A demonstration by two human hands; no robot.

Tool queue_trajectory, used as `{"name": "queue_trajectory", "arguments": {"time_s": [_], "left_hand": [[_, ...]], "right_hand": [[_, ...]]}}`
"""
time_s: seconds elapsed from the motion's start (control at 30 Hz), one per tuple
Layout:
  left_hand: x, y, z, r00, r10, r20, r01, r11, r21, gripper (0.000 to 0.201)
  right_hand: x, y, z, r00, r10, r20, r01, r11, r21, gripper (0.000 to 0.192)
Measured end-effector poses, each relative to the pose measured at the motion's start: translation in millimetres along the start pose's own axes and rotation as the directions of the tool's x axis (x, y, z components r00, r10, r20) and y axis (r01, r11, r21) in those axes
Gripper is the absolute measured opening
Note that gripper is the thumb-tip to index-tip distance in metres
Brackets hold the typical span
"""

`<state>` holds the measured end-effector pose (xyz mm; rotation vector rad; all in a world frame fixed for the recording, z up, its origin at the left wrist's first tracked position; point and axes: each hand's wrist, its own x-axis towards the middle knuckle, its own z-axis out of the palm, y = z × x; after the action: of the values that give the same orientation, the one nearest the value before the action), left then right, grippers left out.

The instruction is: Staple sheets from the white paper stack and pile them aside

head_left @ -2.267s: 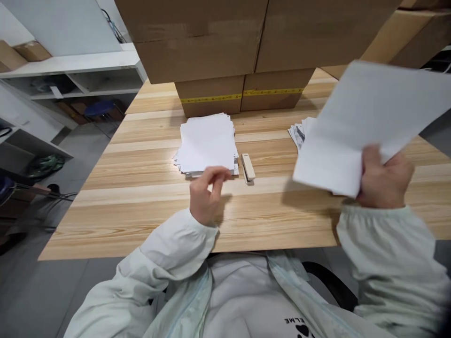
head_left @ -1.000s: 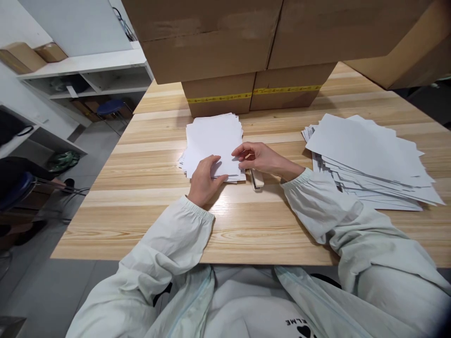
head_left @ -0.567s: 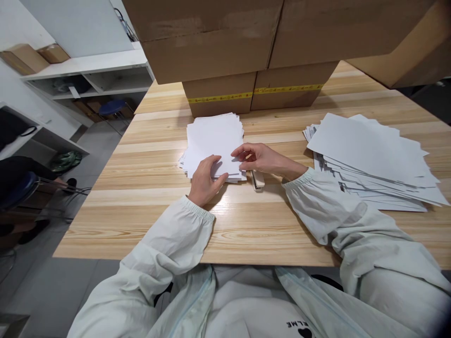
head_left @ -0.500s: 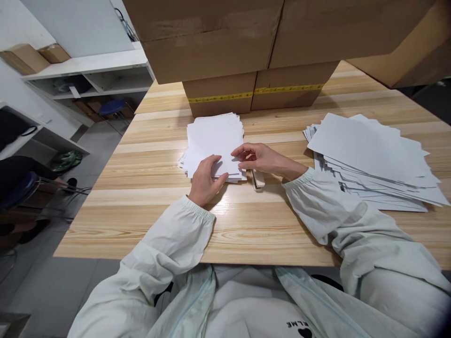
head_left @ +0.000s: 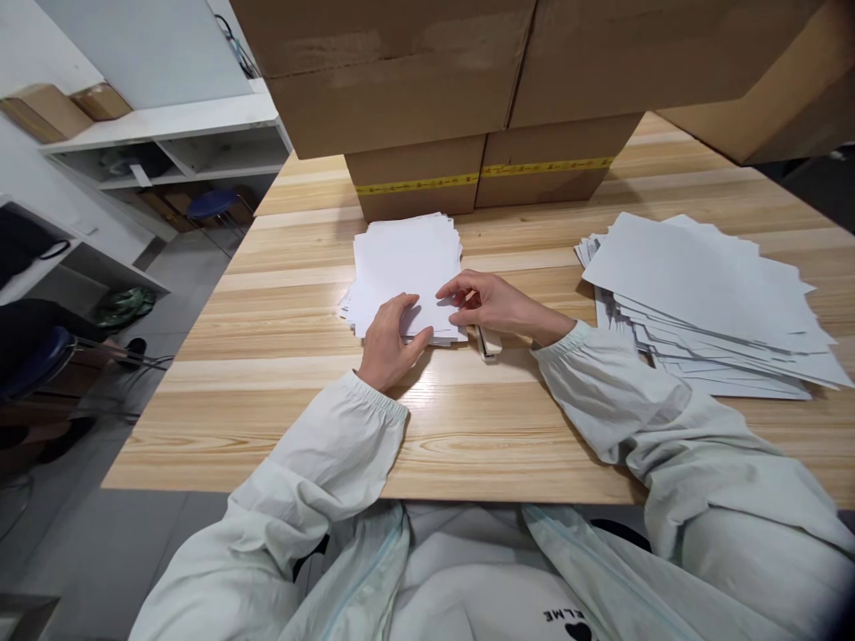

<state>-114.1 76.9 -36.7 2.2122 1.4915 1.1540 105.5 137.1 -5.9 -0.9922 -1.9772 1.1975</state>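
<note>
White sheets in a small neat paper stack (head_left: 406,263) at twelve o'clock on the pale wooden tabletop (head_left: 468,418), pinned at the near edge by the flattened left hand (head_left: 387,343), pinched at the corner by the right hand (head_left: 491,301), beige stapler (head_left: 490,341) touching underneath.

Shirt (head_left: 567,614): upside-down print, partly cut off, seemingly "ELME"; nothing else legible.
</note>
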Motion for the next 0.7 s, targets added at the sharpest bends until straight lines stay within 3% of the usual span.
{"name": "queue_trajectory", "arguments": {"time_s": [0.4,0.7], "left_hand": [[-0.2,-6.8,3.5,1.000,0.015,-0.001,-0.015,1.000,0.020,0.053],[-0.1,-2.3,1.8,1.000,0.014,-0.002,-0.014,1.000,0.012,0.046]], "right_hand": [[-1.0,2.4,-1.4,0.999,-0.038,0.009,0.038,0.999,-0.038,0.033],[0.4,1.6,-0.5,0.999,-0.039,0.002,0.039,0.996,-0.078,0.031]]}}
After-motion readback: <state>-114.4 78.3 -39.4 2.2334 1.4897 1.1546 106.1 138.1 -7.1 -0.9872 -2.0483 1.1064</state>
